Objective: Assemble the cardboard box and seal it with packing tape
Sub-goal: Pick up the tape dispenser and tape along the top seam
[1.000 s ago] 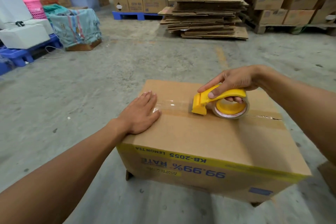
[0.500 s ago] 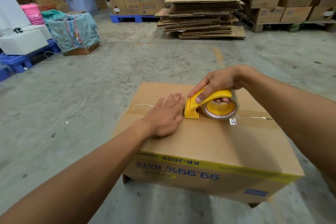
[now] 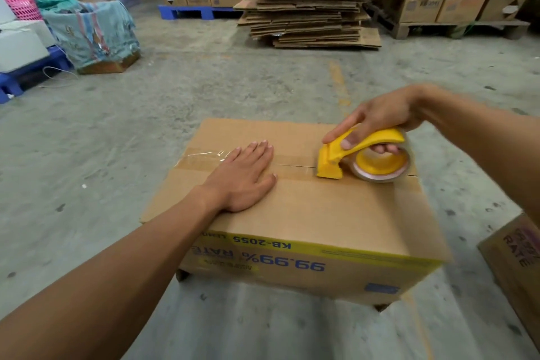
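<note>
A brown cardboard box (image 3: 315, 213) with a yellow band and blue print stands on the concrete floor, its top flaps closed. Clear tape (image 3: 198, 155) runs along the left part of the centre seam. My left hand (image 3: 242, 178) lies flat, fingers spread, on the taped seam. My right hand (image 3: 377, 120) grips a yellow tape dispenser (image 3: 362, 155) that rests on the seam near the box's right end, its roll of clear tape under the handle.
A stack of flattened cardboard (image 3: 309, 6) lies beyond the box. Stacked cartons on a blue pallet (image 3: 193, 12) and a wooden pallet (image 3: 455, 28) line the back. A cloth-covered bundle (image 3: 93, 29) and pink basket (image 3: 17, 3) stand left. Another carton (image 3: 517, 266) sits at the right edge.
My right hand has drawn the dispenser rightward along the seam, laying more tape. My left hand slid right along the seam and presses flat on the tape.
</note>
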A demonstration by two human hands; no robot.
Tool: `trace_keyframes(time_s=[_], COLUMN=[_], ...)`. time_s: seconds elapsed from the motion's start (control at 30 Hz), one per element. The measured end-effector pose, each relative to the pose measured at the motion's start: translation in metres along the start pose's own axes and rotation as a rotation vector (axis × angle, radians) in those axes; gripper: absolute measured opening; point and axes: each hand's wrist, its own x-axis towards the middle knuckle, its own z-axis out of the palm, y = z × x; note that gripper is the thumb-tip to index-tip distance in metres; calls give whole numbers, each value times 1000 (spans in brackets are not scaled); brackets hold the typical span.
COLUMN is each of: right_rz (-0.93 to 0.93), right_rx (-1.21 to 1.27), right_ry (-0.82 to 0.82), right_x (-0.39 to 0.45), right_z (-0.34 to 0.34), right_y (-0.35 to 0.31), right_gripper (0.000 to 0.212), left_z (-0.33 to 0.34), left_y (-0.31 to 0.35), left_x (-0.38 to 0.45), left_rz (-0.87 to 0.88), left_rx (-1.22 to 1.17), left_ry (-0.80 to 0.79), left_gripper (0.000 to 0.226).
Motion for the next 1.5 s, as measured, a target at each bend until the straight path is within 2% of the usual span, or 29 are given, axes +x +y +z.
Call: trace_keyframes(time_s=[0.1, 0.33, 0.5, 0.6, 0.83, 1.03, 1.2, 1.27, 1.4, 1.5], right_rz=[37, 9, 4, -7, 12, 110, 67, 56, 45, 41], right_rx=[71, -18, -21, -18, -3, 83, 74, 45, 21, 37], right_ry=[-3, 21, 25, 18, -6, 55, 66, 69, 46, 40], right_x=[-21, -16, -15, -16, -21, -63, -67, -65, -59, -61], right_z=[-8, -4, -4, -4, -9, -28, -23, -25, -27, -28], right_y=[23, 17, 19, 21, 28, 78, 89, 88, 88, 93], right_gripper=[53, 42, 48, 47, 49, 49, 53, 55, 55, 54], left_z=[0, -6, -6, 5, 13, 15, 8, 1, -3, 11], left_y=[-1, 8, 80, 106, 105, 102, 108, 124, 179, 194], left_x=[0, 3, 21, 32, 34, 35, 36, 39, 57, 66], left_rz=[8, -51, 120, 94, 50, 49, 8, -7, 130, 81], left_rx=[6, 56, -10, -60, -36, -39, -1, 16, -99, -152], left_ry=[-5, -107, -60, -53, -13, -21, -75, -81, -36, -52], left_gripper=[67, 68, 76, 71, 73, 72, 74, 71, 67, 67])
